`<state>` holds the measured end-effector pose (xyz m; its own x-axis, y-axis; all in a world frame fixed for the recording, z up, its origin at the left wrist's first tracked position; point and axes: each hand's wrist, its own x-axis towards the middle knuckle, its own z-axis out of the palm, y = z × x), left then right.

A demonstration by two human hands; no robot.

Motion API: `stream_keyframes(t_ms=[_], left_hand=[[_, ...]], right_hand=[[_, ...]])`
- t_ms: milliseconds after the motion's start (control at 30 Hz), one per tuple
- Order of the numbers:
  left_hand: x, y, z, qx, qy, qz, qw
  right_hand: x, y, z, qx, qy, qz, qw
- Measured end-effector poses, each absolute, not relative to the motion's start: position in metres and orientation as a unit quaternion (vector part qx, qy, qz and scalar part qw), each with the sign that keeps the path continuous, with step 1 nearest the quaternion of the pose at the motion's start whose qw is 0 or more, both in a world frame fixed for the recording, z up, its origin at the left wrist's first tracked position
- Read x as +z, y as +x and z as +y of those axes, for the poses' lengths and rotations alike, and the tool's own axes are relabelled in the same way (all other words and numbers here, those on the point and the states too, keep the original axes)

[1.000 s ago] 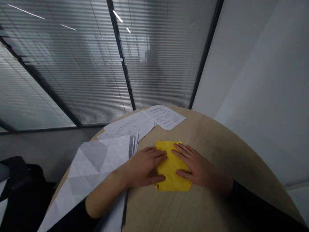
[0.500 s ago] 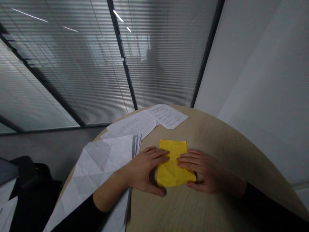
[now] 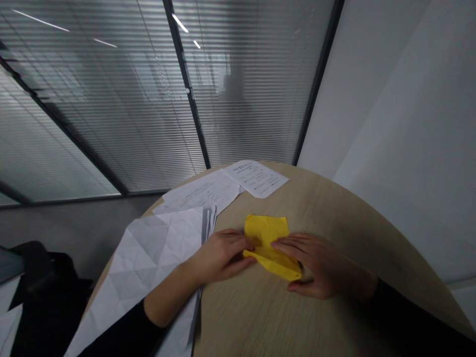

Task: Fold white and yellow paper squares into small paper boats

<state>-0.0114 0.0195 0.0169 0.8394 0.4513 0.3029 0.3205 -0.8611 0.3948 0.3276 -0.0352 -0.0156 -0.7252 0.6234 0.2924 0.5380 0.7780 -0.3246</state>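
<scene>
A yellow sheet of folded paper (image 3: pixel 266 227) lies on the table, its near edge lifted and bent up into a slanting flap. My left hand (image 3: pixel 223 253) has closed on the paper's left side, fingertips on top and thumb under the lifted edge. From the right, my right hand (image 3: pixel 316 263) lays its stretched fingers across the paper. Its thumb stands apart from them, just below the near right corner. Part of the paper's right side is hidden under these fingers.
The wooden table (image 3: pixel 260 317) has a rounded far edge. Large creased white sheets (image 3: pixel 148 253) lie in a stack under my left forearm. Two printed pages (image 3: pixel 256 178) overlap at the far side. Behind stands a blind-covered glass partition (image 3: pixel 245 124); a black chair (image 3: pixel 48 272) is at lower left.
My left thumb has moved up and in to the paper, and the left fingers have drawn back slightly. The paper's near edge has risen from flat. My right hand stays nearly in place.
</scene>
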Motion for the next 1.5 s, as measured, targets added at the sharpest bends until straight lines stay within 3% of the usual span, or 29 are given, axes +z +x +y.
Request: stream_keyframes(t_ms=[167, 400, 667, 800, 967, 1133, 1267, 1500], left_hand=[[0.011, -0.014, 0.022, 0.258, 0.922, 0.205, 0.204], [0.009, -0.012, 0.019, 0.288, 0.926, 0.178, 0.169], [-0.004, 0.000, 0.019, 0.310, 0.877, 0.350, 0.113], [-0.006, 0.001, 0.021, 0.324, 0.865, 0.379, 0.052], [-0.003, 0.002, 0.020, 0.301, 0.915, 0.267, -0.015], [-0.008, 0.006, 0.020, 0.209, 0.960, 0.169, 0.083], [-0.008, 0.003, 0.019, 0.187, 0.955, 0.183, 0.140], [-0.006, -0.001, 0.018, 0.168, 0.951, 0.210, 0.150]], right_hand=[[-0.035, 0.334, -0.025, 0.074, -0.303, -0.929, 0.202], [-0.051, 0.334, -0.022, 0.074, -0.377, -0.872, 0.303], [-0.050, 0.309, -0.024, 0.153, -0.506, -0.762, 0.373], [-0.050, 0.305, -0.021, 0.136, -0.511, -0.749, 0.400], [-0.046, 0.305, -0.019, 0.084, -0.502, -0.785, 0.354], [-0.033, 0.299, -0.030, -0.030, -0.474, -0.825, 0.307], [-0.030, 0.290, -0.042, 0.023, -0.376, -0.894, 0.244], [-0.050, 0.296, -0.039, 0.045, -0.425, -0.886, 0.179]])
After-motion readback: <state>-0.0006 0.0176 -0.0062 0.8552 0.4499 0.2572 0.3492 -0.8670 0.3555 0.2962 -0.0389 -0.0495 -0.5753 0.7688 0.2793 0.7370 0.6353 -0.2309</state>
